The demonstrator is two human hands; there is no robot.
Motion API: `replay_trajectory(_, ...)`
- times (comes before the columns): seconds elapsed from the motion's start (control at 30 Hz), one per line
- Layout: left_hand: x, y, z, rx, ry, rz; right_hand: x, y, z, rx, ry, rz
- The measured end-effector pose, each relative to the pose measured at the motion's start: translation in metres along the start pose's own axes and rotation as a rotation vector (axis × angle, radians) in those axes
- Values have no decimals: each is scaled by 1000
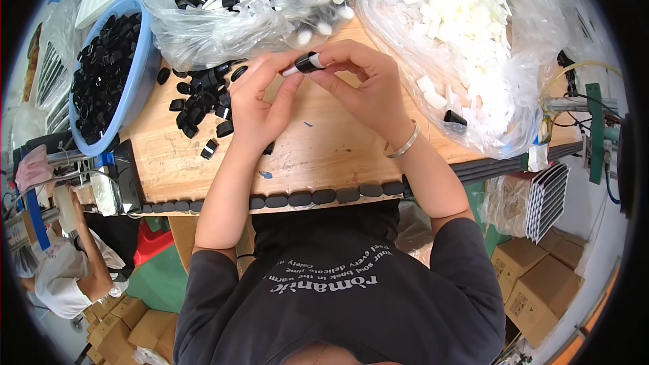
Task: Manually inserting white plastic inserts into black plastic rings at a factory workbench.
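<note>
Between the fingertips of both hands, above the wooden table (pixel 324 142), is a small white piece with a black band (pixel 309 62) around it. My left hand (pixel 260 98) pinches its white end, and my right hand (pixel 362 81) grips the other end. Both hands' fingers are closed on it. Left of my left hand lies a loose heap of short black caps (pixel 196 105), some of them ring-like. A clear plastic bag (pixel 203 37) beyond the hands holds mixed black and white pieces. To the right, another clear bag (pixel 399 40) is spread open under many white pieces (pixel 466 3).
A blue basin (pixel 147 61) full of black caps stands at the left. One black cap (pixel 455 118) rests on the right bag. Black oval pieces (pixel 324 196) line the table's near edge. Cardboard boxes (pixel 541 284) sit on the floor. Another person (pixel 74 263) works at lower left.
</note>
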State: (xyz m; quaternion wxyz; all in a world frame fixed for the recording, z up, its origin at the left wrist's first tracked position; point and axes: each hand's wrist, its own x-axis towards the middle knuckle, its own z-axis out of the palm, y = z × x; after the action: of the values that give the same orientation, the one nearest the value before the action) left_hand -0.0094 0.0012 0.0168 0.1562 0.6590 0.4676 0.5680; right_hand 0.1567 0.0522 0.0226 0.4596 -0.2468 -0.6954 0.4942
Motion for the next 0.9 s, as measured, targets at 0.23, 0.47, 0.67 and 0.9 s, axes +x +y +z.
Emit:
replay_trajectory(0.23,-9,-8,3,-177,38,-199,-2,3,2,153,23,26)
replay_trajectory(0.47,-8,-12,5,-225,44,-188,2,-6,-1,-242,-3,-228)
replay_trajectory(0.67,-13,-12,7,-156,16,-140,-1,-9,2,-249,58,-244)
replay_trajectory(0.9,-16,-4,15,-684,125,-496,-4,-6,7,-24,128,-131)
